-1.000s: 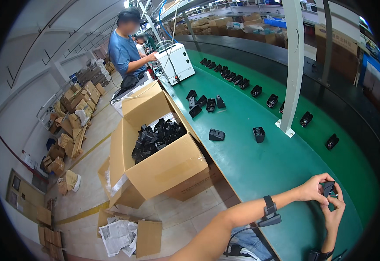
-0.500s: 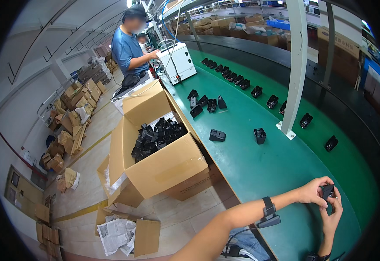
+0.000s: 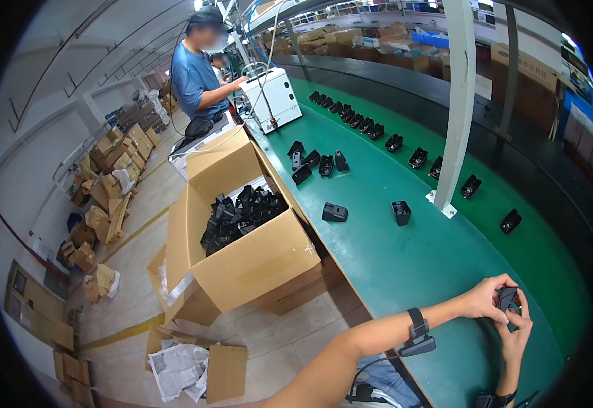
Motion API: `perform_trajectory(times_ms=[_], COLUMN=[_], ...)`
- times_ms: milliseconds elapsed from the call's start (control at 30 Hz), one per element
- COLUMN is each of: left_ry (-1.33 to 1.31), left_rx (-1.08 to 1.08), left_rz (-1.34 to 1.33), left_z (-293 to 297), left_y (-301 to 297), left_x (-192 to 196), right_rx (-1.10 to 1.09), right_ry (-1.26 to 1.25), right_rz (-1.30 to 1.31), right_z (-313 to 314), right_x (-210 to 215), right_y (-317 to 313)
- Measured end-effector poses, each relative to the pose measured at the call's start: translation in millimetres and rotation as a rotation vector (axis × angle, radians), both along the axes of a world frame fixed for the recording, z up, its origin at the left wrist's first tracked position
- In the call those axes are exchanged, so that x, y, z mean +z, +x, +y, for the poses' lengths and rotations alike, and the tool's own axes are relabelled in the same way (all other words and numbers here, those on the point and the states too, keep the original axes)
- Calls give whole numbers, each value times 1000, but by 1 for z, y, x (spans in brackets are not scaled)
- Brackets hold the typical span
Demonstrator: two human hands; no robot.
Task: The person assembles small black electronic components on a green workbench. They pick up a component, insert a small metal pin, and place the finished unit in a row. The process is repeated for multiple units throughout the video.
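Note:
Over the near right of the green bench, a small black plastic housing (image 3: 507, 298) is held between both hands. My left hand (image 3: 484, 300) grips it from the left, thumb below and fingers curled over the top. From the right, the fingers of my right hand (image 3: 516, 332) close on the same part; its inside is hidden from me. Two similar black housings lie farther up the bench, one flat on its side (image 3: 335, 212) and one upright with its open top showing (image 3: 401, 213).
An open cardboard box (image 3: 255, 268) full of black parts stands left of the bench (image 3: 378, 262). More housings line a darker green strip (image 3: 554, 272) along the far side. A metal post (image 3: 456, 115) rises from the bench. A person (image 3: 198, 78) works by a white machine (image 3: 270, 98).
The housing in my hands has turned slightly, so more of its smooth outer face shows. Both hands stay nearly in place; the whole view has shifted a little.

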State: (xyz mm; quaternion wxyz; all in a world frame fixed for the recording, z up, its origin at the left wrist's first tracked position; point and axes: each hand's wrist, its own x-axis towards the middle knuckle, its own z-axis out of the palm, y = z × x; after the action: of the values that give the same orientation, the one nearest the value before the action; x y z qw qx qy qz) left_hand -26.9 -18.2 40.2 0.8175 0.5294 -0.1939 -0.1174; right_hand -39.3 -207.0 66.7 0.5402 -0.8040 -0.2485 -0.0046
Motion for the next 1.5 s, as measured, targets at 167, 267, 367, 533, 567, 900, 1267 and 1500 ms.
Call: perform_trajectory(times_ms=[167,267,367,533,567,900,1267,1500], left_ry=[172,257,373,852,878,1319,1092,1118], left_rx=[219,313,468,1035,1125,1381,854,877], left_rz=[-191,-195,-265,-534,-540,-200,-304,-334], left_z=[-5,6,38,131,150,223,289,265], left_y=[-3,7,19,5,2,-19,-16,-12], left_x=[-2,-7,-5,20,18,-17,-36,-38], right_rx=[-74,-104,-163,-267,-292,-357,-772,-1332], right_ry=[-157,-285,-366,-438,-438,-570,-872,-818], right_rz=[-201,-356,-492,-541,-517,-345,-253,184], right_z=[0,-4,-25,-92,-95,-50,-183,-312], right_x=[-6,-7,-24,-58,-60,-58,-25,-43], right_y=[1,12,51,144,157,174,114,77])
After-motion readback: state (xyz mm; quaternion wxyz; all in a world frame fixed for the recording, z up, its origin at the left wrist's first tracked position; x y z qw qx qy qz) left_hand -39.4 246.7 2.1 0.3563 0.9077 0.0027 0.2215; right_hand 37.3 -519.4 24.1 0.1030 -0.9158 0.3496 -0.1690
